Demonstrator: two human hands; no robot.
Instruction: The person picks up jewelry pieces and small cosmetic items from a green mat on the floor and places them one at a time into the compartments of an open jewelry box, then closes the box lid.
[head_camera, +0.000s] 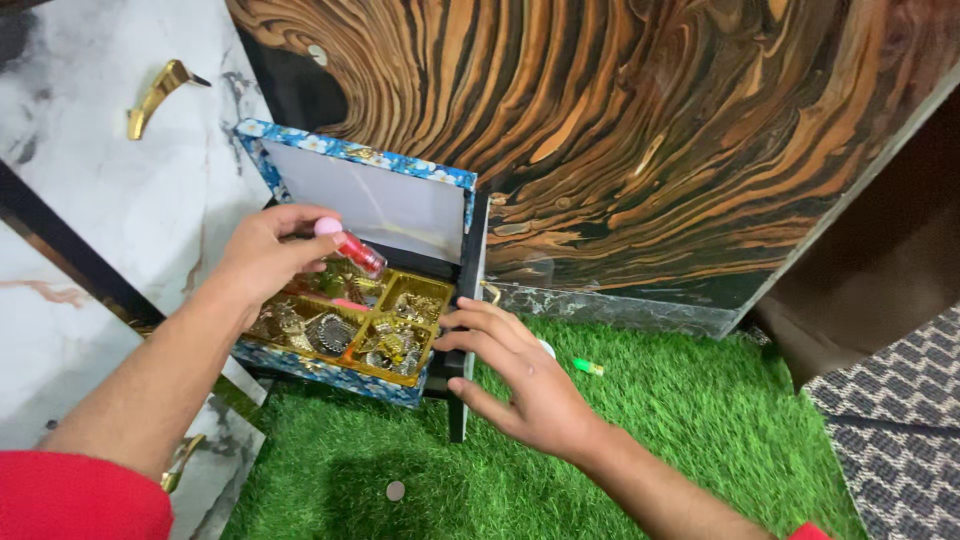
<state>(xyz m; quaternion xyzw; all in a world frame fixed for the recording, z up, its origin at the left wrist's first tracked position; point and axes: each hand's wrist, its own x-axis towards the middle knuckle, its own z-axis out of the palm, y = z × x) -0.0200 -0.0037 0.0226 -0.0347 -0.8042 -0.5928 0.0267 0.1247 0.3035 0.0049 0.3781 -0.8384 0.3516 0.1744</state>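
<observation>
- Far left of the frame: white marbled cabinet door (150, 190) with a curved gold handle (157, 95) in the upper left; a second gold handle (183, 462) low down beside the red sleeve (70, 497).
- Left of centre: left hand (262, 253) reaching in from the lower left, fingers curled shut around a small red bottle with a pink cap (350, 246), pinched near the cap end.
- Bottle's long axis slanting from upper left down to lower right, cap by the fingertips, body jutting right past them, held just above the back compartments of the tray.
- Directly beneath and slightly right: open jewellery box (330, 372) with blue floral trim, lid (370, 200) upright behind it, gold-lined compartments holding gold and silver ornaments (385, 345).
- Left hand plainly the nearer one to the bottle; box lying below and to the right of that hand.
- Centre: right hand (515, 375) open, fingers spread, holding nothing, fingertips resting on the box's right edge against a dark upright panel edge (462, 330).
- Right of that hand: small green object (588, 367) lying on the artificial grass floor (700, 420); a coin-like disc (396, 490) lower down.
- Upper right: swirled brown wood-pattern panel (650, 130); patterned grey fabric (890, 420) at the far right.
</observation>
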